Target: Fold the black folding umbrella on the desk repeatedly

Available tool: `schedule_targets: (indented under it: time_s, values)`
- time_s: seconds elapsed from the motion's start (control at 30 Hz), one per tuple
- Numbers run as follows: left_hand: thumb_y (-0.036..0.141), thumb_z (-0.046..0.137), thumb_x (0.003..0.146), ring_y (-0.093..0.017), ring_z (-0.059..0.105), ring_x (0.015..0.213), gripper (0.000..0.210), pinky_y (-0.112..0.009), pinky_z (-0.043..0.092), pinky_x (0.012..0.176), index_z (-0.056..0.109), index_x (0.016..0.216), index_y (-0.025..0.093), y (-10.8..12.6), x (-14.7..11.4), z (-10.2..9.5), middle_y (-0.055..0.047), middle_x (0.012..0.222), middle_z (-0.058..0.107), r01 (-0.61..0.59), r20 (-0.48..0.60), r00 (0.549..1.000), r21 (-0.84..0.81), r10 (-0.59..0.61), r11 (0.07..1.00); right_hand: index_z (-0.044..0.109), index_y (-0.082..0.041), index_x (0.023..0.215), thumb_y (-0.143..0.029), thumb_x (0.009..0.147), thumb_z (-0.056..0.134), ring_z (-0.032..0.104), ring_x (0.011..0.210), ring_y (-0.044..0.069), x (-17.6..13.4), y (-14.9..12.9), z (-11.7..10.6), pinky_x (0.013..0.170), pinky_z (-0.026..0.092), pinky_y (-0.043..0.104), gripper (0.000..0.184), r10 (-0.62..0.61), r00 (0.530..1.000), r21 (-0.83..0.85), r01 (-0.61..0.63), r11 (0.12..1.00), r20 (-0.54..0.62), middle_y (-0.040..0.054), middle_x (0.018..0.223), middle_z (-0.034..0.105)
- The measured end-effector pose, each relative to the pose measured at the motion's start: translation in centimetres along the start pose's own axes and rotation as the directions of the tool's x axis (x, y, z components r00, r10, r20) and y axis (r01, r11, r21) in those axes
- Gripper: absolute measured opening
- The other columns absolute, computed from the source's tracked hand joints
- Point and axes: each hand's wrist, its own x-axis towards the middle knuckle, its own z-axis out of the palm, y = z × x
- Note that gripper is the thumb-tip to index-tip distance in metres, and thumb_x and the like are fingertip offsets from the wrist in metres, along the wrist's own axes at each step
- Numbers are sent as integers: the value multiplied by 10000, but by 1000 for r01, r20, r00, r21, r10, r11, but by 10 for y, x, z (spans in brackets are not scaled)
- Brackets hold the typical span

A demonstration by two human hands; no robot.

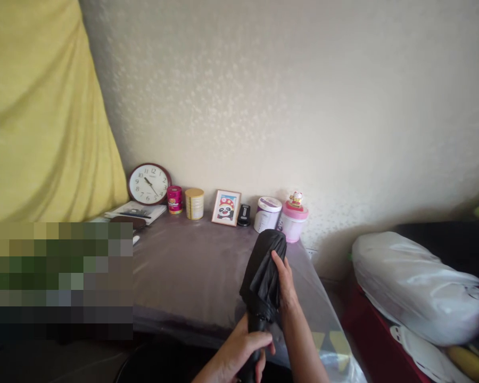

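Wall clock [149, 184] beside yellow curtain [48, 106]

Black umbrella [261, 271], grey-brown table [183, 260]
Along the table's back edge: magenta tin [174, 200], yellow tin [195, 205], red-hatted black-and-white panda picture [226, 207], white-and-purple tub [266, 217]; near the right corner, pink-lidded jar [292, 226].

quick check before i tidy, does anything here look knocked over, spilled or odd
Nothing looks spilled or toppled: the clock and picture frame stand near the wall, and the black umbrella the left hand grips shows no clear damage. A pixelated patch hides part of the lower left.
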Motion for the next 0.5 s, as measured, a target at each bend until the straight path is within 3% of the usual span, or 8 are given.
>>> schedule_targets:
  time_s: [0.1,0.2,0.3,0.4,0.47,0.5]
  values:
    - [332,495,735,-45,407,313,402,-162,303,326,391,1095,185,-5,2,3,49,675,575,-3,-36,999,104,7,995,543,-186,1178,-519,671,643,652,810,207,-2,3,-3,706,537,296,615,-15,1000,-49,15,999,-16,32,952,685]
    - [311,480,764,-72,427,324,508,-197,361,354,304,1223,182,-16,7,2,49,667,568,72,-226,974,317,2,946,545,-187,1177,-526,672,641,632,911,212,-4,11,-5,761,519,278,615,-57,996,-139,47,989,-69,31,1019,675]
    - [205,473,774,-172,624,606,629,-271,477,594,193,1330,112,-24,12,-2,-68,836,642,131,-373,915,634,153,762,534,-186,1183,-533,661,656,623,934,220,-8,23,-6,773,513,285,638,-54,993,-137,40,990,-102,36,1024,675]
    - [97,447,764,-264,609,969,691,-324,439,817,119,1370,41,-23,12,-6,-182,1025,623,221,-401,881,819,253,529,539,-197,1173,-530,655,670,628,925,219,-12,31,-6,776,513,289,629,-48,991,-63,40,997,-125,30,1008,683]
    - [88,437,765,-286,599,993,678,-356,436,831,129,1367,35,-18,11,-6,-197,1036,615,234,-401,878,835,260,497,541,-205,1172,-526,652,678,639,894,218,-14,32,-6,755,522,293,627,-15,990,-3,14,1000,-143,23,977,693]
    - [102,446,766,-280,607,971,659,-356,446,819,158,1357,49,-14,10,-5,-187,1026,616,203,-388,886,818,255,539,542,-207,1173,-524,647,684,646,870,219,-15,31,-7,736,528,296,631,13,989,26,-9,1000,-151,21,952,699]
